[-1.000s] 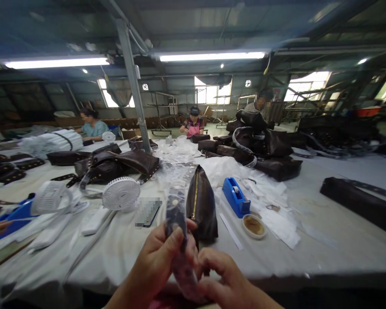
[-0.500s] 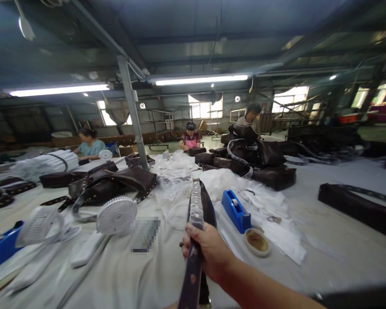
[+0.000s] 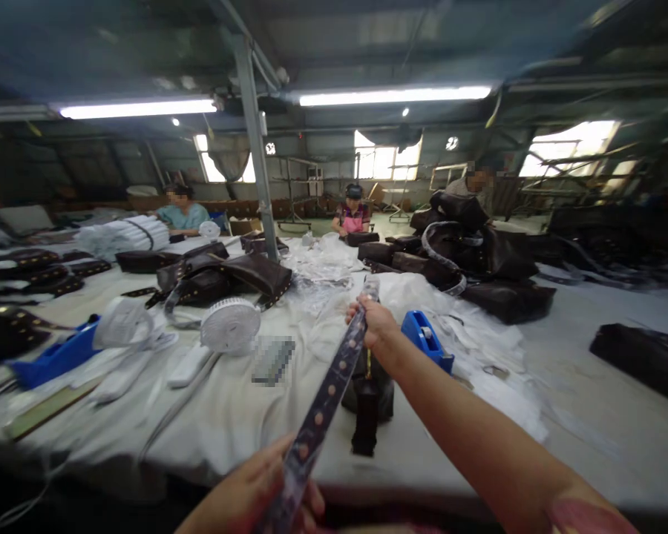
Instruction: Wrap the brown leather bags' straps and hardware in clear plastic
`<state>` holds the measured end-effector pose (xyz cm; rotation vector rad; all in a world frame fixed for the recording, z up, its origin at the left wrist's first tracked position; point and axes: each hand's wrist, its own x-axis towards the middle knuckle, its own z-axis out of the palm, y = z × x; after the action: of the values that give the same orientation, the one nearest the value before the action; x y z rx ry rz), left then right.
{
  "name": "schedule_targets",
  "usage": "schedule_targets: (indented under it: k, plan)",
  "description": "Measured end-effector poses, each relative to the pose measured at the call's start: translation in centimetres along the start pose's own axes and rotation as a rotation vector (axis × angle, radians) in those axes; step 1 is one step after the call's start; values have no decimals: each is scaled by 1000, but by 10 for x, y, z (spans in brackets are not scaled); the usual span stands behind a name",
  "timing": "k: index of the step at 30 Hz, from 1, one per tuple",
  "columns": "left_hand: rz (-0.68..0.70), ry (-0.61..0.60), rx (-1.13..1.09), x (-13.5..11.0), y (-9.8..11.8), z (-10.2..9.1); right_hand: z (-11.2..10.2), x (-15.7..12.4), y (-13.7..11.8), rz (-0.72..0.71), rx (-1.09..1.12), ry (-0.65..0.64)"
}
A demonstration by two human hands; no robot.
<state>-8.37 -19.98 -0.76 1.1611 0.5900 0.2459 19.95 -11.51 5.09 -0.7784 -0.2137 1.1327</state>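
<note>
A long dark studded strap (image 3: 327, 394) wrapped in clear plastic stretches from the near edge of the table out over it. My right hand (image 3: 370, 323) is closed on its far end, arm stretched forward. My left hand (image 3: 261, 491) grips the near end at the bottom of the view. Below the strap a dark brown zipped pouch (image 3: 370, 389) stands on the white-covered table (image 3: 245, 415).
A blue tape dispenser (image 3: 426, 338) sits just right of my right hand. Two small white fans (image 3: 229, 325), a phone (image 3: 272, 360) and another blue dispenser (image 3: 56, 357) lie left. Dark bags (image 3: 467, 259) pile up behind. Three people work at the far side.
My right hand has slid out along the strap to its far end, drawing it taut. My left hand has come back into view holding the near end. The view has shifted right.
</note>
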Motion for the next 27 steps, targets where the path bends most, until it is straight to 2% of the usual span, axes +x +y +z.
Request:
schedule_targets:
  k: [2, 5, 8, 10, 13, 16, 19, 21, 24, 27]
  plan:
    - [-1, -8, -91, -3, -17, -10, -7, 6, -6, -7, 6, 22]
    - [-74, 21, -54, -14, -36, -15, -20, 14, -14, -14, 4, 50]
    - [-151, 41, 24, -24, -36, -11, -31, 13, -18, -21, 7, 58]
    - [-132, 71, 36, -26, -30, -6, -36, 4, -14, -36, 23, 26]
    - [-37, 94, 7, -21, -17, 2, -42, -25, 6, 12, 53, -122]
    - [31, 67, -10, -10, -6, 8, -46, -66, 41, 215, 44, -281]
    - [84, 62, -20, 3, 2, 15, -43, -105, 70, 413, -23, -296]
    - [100, 61, -31, 10, 4, 18, -36, -122, 78, 479, -39, -338]
    - [84, -20, -143, 15, 2, 20, -25, -129, 73, 369, -45, -398]
    - [37, -100, -353, 13, -4, 19, -17, -122, 65, 227, -54, -374]
